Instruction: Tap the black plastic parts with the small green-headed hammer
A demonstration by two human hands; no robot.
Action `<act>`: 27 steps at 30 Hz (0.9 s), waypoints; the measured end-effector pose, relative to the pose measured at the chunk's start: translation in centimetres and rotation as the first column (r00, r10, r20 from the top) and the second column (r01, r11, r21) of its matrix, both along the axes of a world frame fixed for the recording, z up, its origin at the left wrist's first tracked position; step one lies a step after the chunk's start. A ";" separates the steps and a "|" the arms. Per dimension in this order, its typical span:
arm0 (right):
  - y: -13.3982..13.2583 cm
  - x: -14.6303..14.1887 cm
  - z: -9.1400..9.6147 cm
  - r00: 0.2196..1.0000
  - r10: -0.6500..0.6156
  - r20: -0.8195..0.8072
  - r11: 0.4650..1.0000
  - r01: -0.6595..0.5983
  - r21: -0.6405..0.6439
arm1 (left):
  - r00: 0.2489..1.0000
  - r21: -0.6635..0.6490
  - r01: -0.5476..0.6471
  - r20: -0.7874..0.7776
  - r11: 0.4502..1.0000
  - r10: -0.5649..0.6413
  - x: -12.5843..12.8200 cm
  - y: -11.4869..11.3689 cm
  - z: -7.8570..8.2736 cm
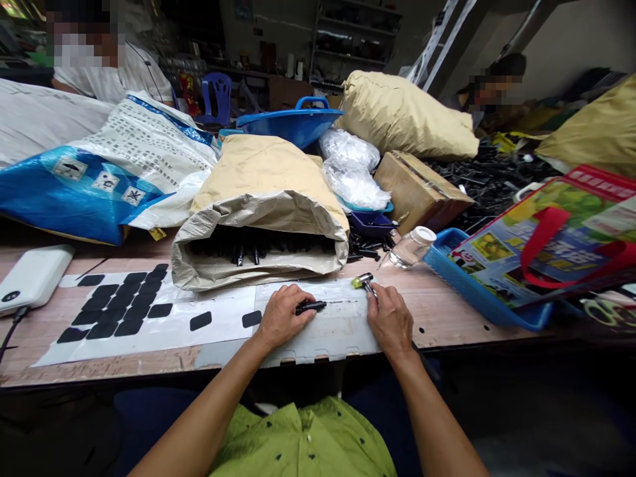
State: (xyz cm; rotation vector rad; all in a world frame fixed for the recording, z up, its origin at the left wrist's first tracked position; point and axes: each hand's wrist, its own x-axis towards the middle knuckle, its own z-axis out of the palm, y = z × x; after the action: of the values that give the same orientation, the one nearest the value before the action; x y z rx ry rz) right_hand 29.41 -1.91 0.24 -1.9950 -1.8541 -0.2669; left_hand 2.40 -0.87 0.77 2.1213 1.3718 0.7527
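Note:
My left hand (pixel 285 311) is closed on a black tube-like piece (pixel 307 307), which lies low over a grey board (pixel 322 331). A thin dark rod (pixel 342 302) extends to the right from that piece. In my right hand (pixel 390 318) is a small hammer (pixel 364 281), its metal head bearing a yellow-green tip. The hammer head is raised a little above the board, to the right of the black piece. Just beyond both hands, an open paper sack (pixel 268 172) lies on its side with several black pieces inside its mouth.
Black rounded patches (pixel 116 305) lie on a white sheet (pixel 163 334) at left, near a white power bank (pixel 34 278). To the right are a glass jar (pixel 411 248), a blue basket (pixel 487 298) and a printed bag (pixel 551 238). A carton (pixel 420 189) stands behind. Two people sit farther back.

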 end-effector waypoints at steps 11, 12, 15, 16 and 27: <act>-4.7 -5.0 3.1 0.733 0.280 -0.620 0.942 -0.333 0.031 | 1.000 -0.100 0.017 0.007 0.995 -0.016 0.0 0.6 0.6; -5.1 -5.5 3.3 0.727 0.291 -0.623 0.936 -0.352 0.026 | 1.000 -0.099 0.019 0.006 0.995 -0.019 0.0 0.5 0.6; -5.8 -6.3 3.3 0.739 0.317 -0.595 0.932 -0.360 0.049 | 1.000 -0.092 0.020 -0.004 0.996 -0.020 0.0 0.4 0.6; -5.9 -6.4 3.2 0.747 0.326 -0.580 0.931 -0.362 0.057 | 1.000 -0.089 0.018 -0.007 0.996 -0.019 0.0 0.4 0.6; -6.0 -8.1 3.5 0.786 0.390 -0.479 0.911 -0.404 0.078 | 1.000 -0.067 0.029 -0.005 0.997 -0.029 -0.1 0.4 0.3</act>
State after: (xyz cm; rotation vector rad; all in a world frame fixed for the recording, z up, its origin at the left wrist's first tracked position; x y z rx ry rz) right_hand 21.33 -7.95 3.71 -1.4453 -1.8713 0.3601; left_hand 2.28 -0.44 1.05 2.0882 1.3479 0.6800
